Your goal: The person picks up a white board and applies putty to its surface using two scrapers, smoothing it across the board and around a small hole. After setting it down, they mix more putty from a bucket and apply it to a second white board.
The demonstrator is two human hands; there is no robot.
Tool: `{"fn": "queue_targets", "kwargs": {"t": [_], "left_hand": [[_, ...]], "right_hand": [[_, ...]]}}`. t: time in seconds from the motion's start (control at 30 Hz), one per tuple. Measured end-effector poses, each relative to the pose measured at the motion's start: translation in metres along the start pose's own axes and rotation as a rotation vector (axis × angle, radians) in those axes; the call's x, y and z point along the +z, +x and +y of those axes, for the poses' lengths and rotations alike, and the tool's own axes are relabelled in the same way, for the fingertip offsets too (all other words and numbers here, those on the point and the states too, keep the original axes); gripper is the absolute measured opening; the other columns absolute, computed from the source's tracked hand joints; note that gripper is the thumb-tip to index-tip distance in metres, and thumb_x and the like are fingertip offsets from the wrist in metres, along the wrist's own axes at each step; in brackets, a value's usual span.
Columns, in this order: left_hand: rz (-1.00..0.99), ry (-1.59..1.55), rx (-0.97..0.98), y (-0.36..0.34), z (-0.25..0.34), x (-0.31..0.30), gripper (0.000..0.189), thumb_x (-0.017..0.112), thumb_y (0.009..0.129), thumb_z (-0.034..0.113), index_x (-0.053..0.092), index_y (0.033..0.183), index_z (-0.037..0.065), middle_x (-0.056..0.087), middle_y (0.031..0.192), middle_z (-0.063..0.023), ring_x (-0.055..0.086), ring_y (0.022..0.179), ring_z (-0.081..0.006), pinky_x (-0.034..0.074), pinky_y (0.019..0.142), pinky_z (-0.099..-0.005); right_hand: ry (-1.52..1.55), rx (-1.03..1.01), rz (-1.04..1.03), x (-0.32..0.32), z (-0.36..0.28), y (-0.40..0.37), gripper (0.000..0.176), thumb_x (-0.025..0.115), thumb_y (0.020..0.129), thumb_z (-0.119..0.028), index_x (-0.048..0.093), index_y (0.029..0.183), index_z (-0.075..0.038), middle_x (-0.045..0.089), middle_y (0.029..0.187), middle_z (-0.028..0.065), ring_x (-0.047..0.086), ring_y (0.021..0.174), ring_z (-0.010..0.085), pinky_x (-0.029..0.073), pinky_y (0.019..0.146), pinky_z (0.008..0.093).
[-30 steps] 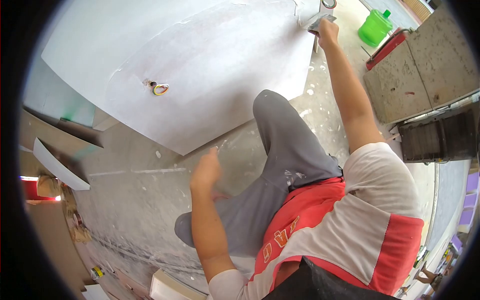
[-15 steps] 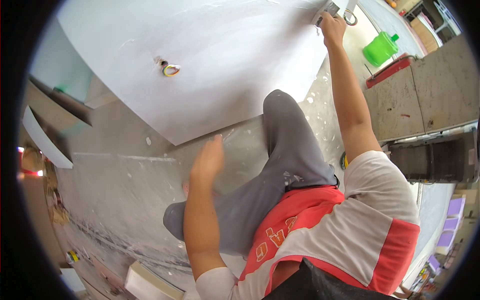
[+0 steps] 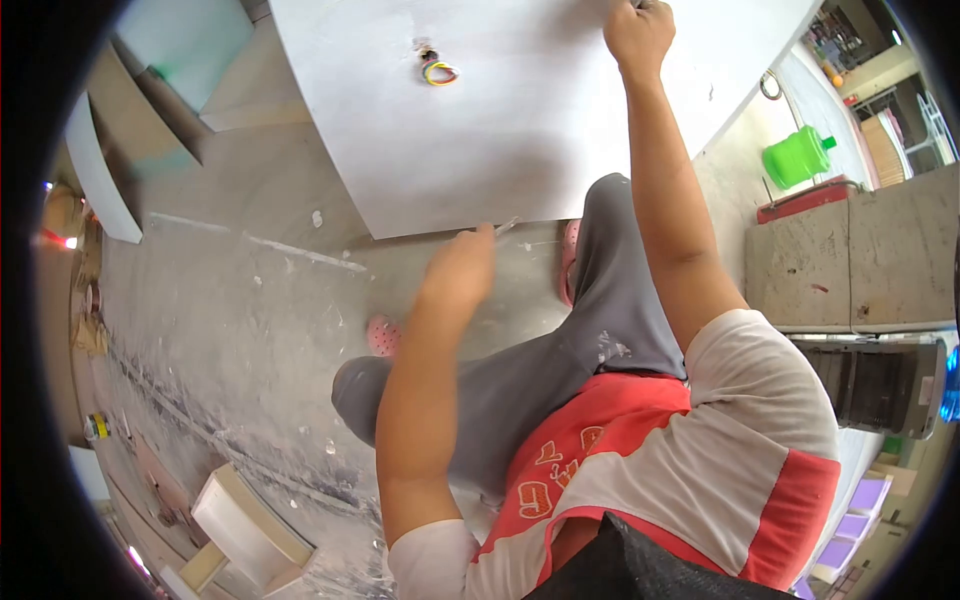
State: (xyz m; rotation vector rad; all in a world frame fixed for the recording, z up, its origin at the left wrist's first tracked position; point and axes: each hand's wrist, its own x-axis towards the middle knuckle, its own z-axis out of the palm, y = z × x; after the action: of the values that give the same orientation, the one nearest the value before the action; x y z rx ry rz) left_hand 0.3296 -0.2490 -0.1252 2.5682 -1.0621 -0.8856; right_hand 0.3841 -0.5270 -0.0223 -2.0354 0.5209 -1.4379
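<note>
Rough grey concrete floor [image 3: 250,300], dusty, streaked and flecked with white spatter. Ahead, meeting it along a straight lower edge, smooth matt white wall [image 3: 520,130], flat and even. Out of a small hole in that wall, a loop of yellow and red wires [image 3: 437,72]. Right hand [image 3: 638,32] raised high against the wall near the top of the view, fingers curled tight into a fist; cannot tell what sits inside. Left hand [image 3: 462,272] low, just by the wall's bottom edge, seen from the back, fingers [image 3: 478,240] bent inward; cannot tell whether closed on anything. Below, bent knee in soft grey trousers [image 3: 600,300], pink perforated clogs [image 3: 381,335]. Off to the right, round green plastic jug [image 3: 797,157], flat-faced grey block [image 3: 850,250], ribbed black bucket [image 3: 880,385].
</note>
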Motion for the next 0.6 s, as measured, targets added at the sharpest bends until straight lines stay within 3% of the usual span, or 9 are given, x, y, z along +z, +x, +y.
{"fn": "queue_targets", "kwargs": {"t": [0.13,0.33,0.6], "left_hand": [[0.019,-0.028,-0.005,-0.007,0.000,-0.003,0.037,0.042,0.085,-0.004,0.047,0.121,-0.003,0.059,0.111,-0.0253,0.057,0.105,-0.0384,0.047,0.087,-0.0460],[0.086,-0.079,-0.011,-0.017,-0.006,-0.002,0.030,0.043,0.087,-0.001,0.050,0.116,-0.005,0.060,0.108,-0.0261,0.059,0.102,-0.0382,0.048,0.085,-0.0460],[0.139,-0.094,-0.033,-0.029,-0.022,0.008,0.029,0.048,0.084,-0.001,0.050,0.112,-0.005,0.063,0.101,-0.0260,0.062,0.097,-0.0383,0.050,0.080,-0.0449]], "right_hand": [[-0.212,-0.174,0.049,0.042,-0.017,-0.012,0.022,0.051,0.073,-0.014,0.063,0.077,0.005,0.060,0.077,0.0270,0.055,0.081,0.0414,0.044,0.077,0.0469],[-0.134,-0.123,-0.019,0.093,-0.064,-0.041,0.024,0.053,0.074,-0.014,0.063,0.085,0.005,0.055,0.088,0.0295,0.054,0.085,0.0434,0.044,0.080,0.0474],[-0.119,-0.274,-0.190,0.158,-0.132,-0.096,0.023,0.058,0.071,-0.013,0.058,0.081,0.008,0.052,0.086,0.0264,0.054,0.083,0.0410,0.046,0.076,0.0459]]}}
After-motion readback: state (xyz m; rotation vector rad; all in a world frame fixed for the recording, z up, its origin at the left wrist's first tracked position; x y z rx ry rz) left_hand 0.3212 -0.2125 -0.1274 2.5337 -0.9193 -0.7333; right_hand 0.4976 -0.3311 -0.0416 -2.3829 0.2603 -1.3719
